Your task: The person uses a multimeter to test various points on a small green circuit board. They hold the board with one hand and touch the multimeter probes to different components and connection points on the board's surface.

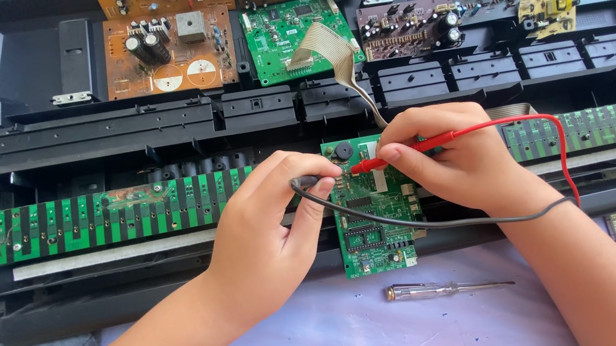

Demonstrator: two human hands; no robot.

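While both probes meet on the small green circuit board [372,216] between the hands | left hand [264,230] pinches black probe [309,182] | right hand [445,159] grips red probe [393,155] | steady tips look essential | screwdriver [438,288] lies just below.

Black probe [308,182] tip buried under my left hand [268,230] fingers; can't see contact point. My right hand [445,159] covers part of green board [370,220]. Red lead [550,141] disappears behind wrist. Top boards cropped by frame.
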